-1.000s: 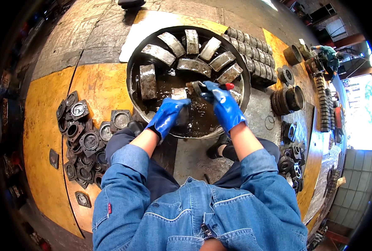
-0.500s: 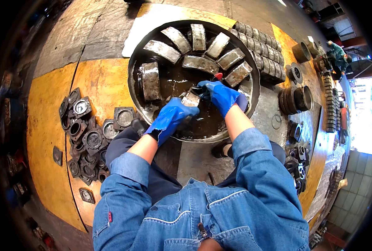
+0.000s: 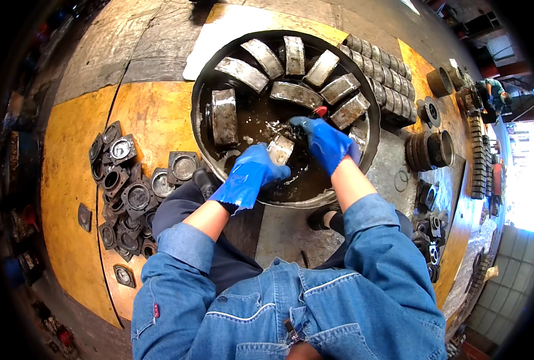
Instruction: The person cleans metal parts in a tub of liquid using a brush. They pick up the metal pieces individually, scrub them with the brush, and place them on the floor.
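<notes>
A large round dark pan (image 3: 196,114) of murky brown liquid sits in front of me. My left hand (image 3: 252,174), in a blue rubber glove, grips a short wet metal block (image 3: 280,149) over the liquid at the near side. My right hand (image 3: 327,141), gloved the same way, is just right of the block and apart from it. Its fingers are curled; a dark thing at their tips is too unclear to name. A small red object (image 3: 320,111) shows just beyond that hand. Several curved metal segments (image 3: 295,94) lie around the pan's far part.
Square dark parts with round openings (image 3: 138,197) are heaped at the left. Rows of stacked curved blocks (image 3: 393,84) stand at the far right, with metal rings (image 3: 440,149) nearer. Another person (image 3: 494,93) is in the right background.
My right hand has drawn away from the metal block, which now shows more fully in my left hand. The whole view has shifted slightly.
</notes>
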{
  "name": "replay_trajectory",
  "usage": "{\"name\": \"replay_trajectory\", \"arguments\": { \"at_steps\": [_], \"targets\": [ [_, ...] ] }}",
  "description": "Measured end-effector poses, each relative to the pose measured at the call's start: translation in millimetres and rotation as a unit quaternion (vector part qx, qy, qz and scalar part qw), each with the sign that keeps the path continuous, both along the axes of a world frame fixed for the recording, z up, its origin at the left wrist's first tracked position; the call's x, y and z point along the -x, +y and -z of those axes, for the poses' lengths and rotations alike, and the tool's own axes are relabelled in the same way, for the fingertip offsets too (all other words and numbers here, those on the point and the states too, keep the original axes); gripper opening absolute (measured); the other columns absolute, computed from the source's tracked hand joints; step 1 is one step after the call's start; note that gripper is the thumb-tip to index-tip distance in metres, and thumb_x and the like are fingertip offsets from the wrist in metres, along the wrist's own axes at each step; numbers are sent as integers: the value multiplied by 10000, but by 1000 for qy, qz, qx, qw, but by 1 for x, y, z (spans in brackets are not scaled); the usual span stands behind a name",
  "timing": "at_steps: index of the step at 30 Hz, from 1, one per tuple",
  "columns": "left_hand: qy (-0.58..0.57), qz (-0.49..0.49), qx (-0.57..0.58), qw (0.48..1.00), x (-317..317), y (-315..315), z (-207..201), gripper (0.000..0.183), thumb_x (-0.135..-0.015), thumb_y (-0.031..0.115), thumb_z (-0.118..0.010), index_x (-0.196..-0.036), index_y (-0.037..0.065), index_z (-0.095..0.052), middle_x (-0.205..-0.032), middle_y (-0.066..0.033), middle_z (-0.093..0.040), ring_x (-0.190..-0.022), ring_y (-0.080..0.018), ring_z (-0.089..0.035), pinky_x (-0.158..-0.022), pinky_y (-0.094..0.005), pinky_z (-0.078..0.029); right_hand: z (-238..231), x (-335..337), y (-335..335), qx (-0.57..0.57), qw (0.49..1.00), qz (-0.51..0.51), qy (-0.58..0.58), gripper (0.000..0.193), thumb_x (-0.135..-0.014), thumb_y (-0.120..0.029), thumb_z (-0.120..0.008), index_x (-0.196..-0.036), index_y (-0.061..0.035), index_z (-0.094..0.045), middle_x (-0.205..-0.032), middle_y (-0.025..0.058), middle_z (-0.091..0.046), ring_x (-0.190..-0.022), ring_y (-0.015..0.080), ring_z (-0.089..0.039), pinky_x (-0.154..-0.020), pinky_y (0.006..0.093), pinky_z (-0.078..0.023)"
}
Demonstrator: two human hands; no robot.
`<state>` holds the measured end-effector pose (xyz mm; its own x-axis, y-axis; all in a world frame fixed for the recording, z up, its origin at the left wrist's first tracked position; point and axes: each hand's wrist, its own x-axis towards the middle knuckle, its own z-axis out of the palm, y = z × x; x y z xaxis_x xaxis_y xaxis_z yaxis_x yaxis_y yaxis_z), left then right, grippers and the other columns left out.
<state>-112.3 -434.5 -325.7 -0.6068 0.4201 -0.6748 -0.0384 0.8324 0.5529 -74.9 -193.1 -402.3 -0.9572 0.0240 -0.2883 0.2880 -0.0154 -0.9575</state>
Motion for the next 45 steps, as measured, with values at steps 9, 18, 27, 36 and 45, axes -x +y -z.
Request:
{"name": "replay_trajectory", "arguments": {
  "at_steps": [9, 18, 27, 36, 45],
  "targets": [
    [102, -25, -38, 994, -17, -1, 12, 765, -674, 420, -838, -1257, -41, -659, -1169, -281, -719, -1102, -406, -705, -965, -448, -560, -26, 10, -4, 12, 996, 18, -87, 368, -1026, -264, -562, -1272, -33, -710, -1166, 102, -748, -963, 187, -695, -865, 294, -533],
    [21, -82, -32, 996, -14, 2, 12, 590, -682, 323, -834, -1126, -49, -721, -1084, -273, -744, -1013, -391, -736, -902, -441, -578, -17, 18, -40, -301, 930, -14, -209, 532, -959, -401, -585, -1251, 28, -699, -1149, 135, -744, -970, 254, -688, -858, 358, -510],
    [27, -129, -111, 985, -18, 9, 71, 461, -688, 248, -849, -1023, -41, -720, -922, -240, -752, -841, -314, -748, -749, -394, -588, -12, 16, -47, -169, 939, 74, -291, 514, -891, -321, -733, -1246, 47, -683, -1153, 235, -735, -1053, 346, -705, -950, 420, -522],
    [-110, -227, -406, 878, -29, 41, 67, 267, -814, 117, -821, -1017, -30, -729, -870, -84, -742, -740, -177, -675, -672, -333, -542, -96, -30, -6, -197, 962, 160, -105, 490, -931, -444, -748, -1204, -37, -741, -1077, 71, -750, -978, 173, -658, -910, 335, -499],
    [-32, -198, -307, 930, 21, -14, 89, 289, -808, 128, -807, -1057, -8, -753, -951, -103, -770, -844, -182, -707, -780, -315, -555, -82, -34, -32, -27, 998, 60, 11, 483, -937, -479, -734, -1160, -51, -758, -1005, 50, -752, -906, 165, -673, -838, 337, -533]
  ]
}}
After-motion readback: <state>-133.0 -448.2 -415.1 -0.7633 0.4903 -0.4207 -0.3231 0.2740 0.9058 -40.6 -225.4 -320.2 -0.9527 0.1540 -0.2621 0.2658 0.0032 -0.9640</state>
